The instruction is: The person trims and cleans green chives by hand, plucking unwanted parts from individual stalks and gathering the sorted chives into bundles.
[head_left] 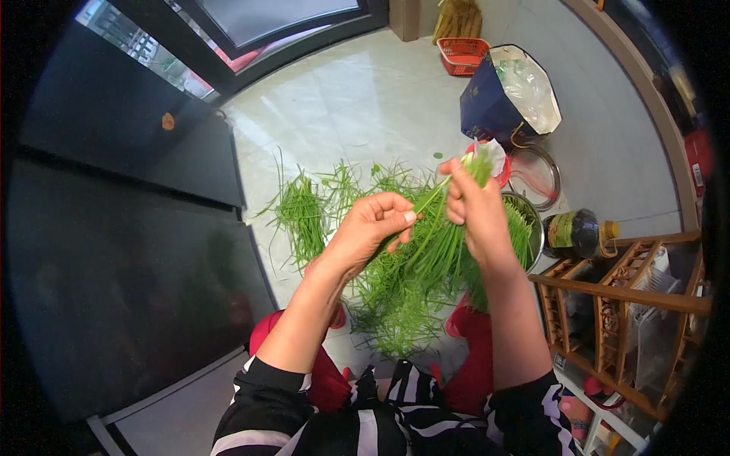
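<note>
Long thin green stalks (pixel 395 281) lie in a loose heap on the floor between my feet, with a separate bunch (pixel 299 213) at its left side. Above the heap, my right hand (pixel 473 201) is closed around a bunch of the stalks, whose upper end is blurred. To its left, my left hand (pixel 376 224) pinches a few green stalks that stretch toward my right hand. Partly behind my right forearm stands a round metal bowl (pixel 541 242) with more green stalks in it.
A dark blue bag (pixel 487 99) holding clear plastic stands by the right wall, near a red basket (pixel 462 57). A dark bottle (pixel 584 233) with a yellow cap and a wooden rack (pixel 623 292) are at the right. A dark cabinet (pixel 137 281) fills the left.
</note>
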Available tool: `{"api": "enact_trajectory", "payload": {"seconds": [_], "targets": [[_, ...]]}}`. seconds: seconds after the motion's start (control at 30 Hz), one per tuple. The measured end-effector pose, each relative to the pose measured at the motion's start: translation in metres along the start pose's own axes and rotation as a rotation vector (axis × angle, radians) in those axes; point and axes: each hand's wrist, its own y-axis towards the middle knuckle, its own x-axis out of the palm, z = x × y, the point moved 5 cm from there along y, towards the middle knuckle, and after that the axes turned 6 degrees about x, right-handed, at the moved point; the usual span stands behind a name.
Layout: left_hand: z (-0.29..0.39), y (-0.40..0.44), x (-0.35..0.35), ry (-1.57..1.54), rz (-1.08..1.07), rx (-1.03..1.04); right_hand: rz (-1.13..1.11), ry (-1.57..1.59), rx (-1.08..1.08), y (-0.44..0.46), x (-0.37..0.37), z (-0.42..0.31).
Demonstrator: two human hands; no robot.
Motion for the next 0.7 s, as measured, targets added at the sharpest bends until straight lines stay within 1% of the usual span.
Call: {"api": "enact_trajectory", "payload": {"seconds": [0.03,0.07,0.13,0.27,0.33,0.4,0.43,0.47,0.53,0.57,0.6,0.67,0.7], "targets": [[-0.002,0.001,-0.003,0.008,-0.057,0.018,0.038,0.063,-0.041,-0.001,-0.006,-0.008],[0.001,0.000,-0.006,0.003,-0.063,0.019,0.044,0.058,-0.043,0.000,-0.011,-0.011],[0.006,-0.004,-0.008,0.059,-0.104,-0.067,0.095,0.266,-0.153,0.000,-0.024,-0.022],[0.009,-0.010,-0.019,0.114,-0.089,-0.086,0.145,0.360,-0.231,-0.001,-0.042,-0.032],[0.017,-0.016,-0.021,0.135,-0.085,-0.063,0.153,0.357,-0.262,-0.004,-0.048,-0.035],[0.026,-0.021,-0.031,0.248,0.013,-0.060,0.183,0.361,-0.252,-0.012,-0.051,-0.036],[0.026,-0.022,-0.040,0.301,0.070,-0.013,0.188,0.383,-0.243,-0.014,-0.053,-0.036],[0.022,-0.022,-0.047,0.303,0.059,0.001,0.188,0.382,-0.261,-0.017,-0.056,-0.037],[0.023,-0.027,-0.068,0.306,0.262,0.148,0.179,0.385,-0.297,-0.024,-0.060,-0.038],[0.021,-0.031,-0.077,0.336,0.347,0.166,0.175,0.387,-0.320,-0.028,-0.062,-0.039],[0.016,-0.032,-0.078,0.336,0.342,0.173,0.174,0.387,-0.329,-0.032,-0.065,-0.039],[0.025,-0.047,-0.086,0.418,0.618,0.457,0.183,0.398,-0.359,-0.040,-0.069,-0.040],[0.036,-0.058,-0.080,0.593,0.703,0.553,0.180,0.395,-0.368,-0.045,-0.069,-0.040]]}}
